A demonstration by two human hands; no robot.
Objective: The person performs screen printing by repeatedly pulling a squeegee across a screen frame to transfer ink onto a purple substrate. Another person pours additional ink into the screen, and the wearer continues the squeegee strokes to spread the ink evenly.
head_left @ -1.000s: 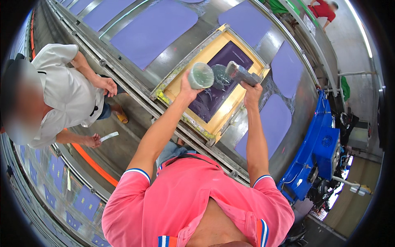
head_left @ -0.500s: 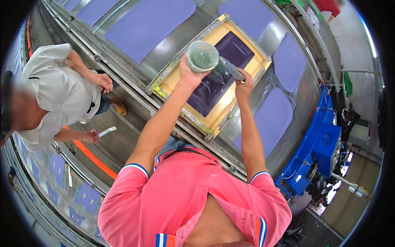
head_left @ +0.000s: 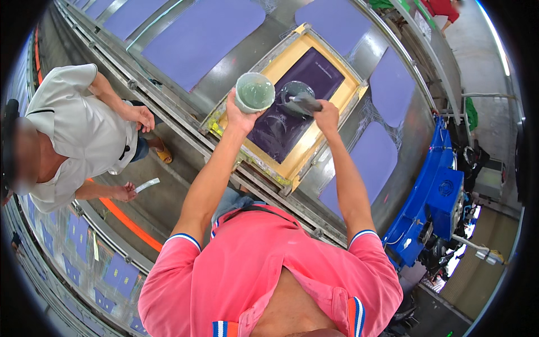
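Observation:
My left hand (head_left: 240,118) grips a translucent cup (head_left: 254,90) of pale green, gel-like stuff, raised over the near left side of a screen frame with a yellow border (head_left: 343,95) and a dark purple middle (head_left: 314,68). A pale etched pattern shows on the purple. My right hand (head_left: 327,117) is closed on a dark, flat-bladed tool (head_left: 304,103), its blade over a glossy translucent patch on the purple, just right of the cup. Whether blade and screen touch I cannot tell.
Lavender cut sheets (head_left: 199,42) lie on the long metal table under the frame. A co-worker in white (head_left: 78,135) stands left, holding a pale strip (head_left: 147,185), beside an orange hose (head_left: 129,222). A blue machine (head_left: 448,199) is right; a red-clad person (head_left: 438,12) is far off.
The cup rose, then came down and to the left. My right hand has shifted left, with the tool lower over the glossy patch. The co-worker has moved only slightly.

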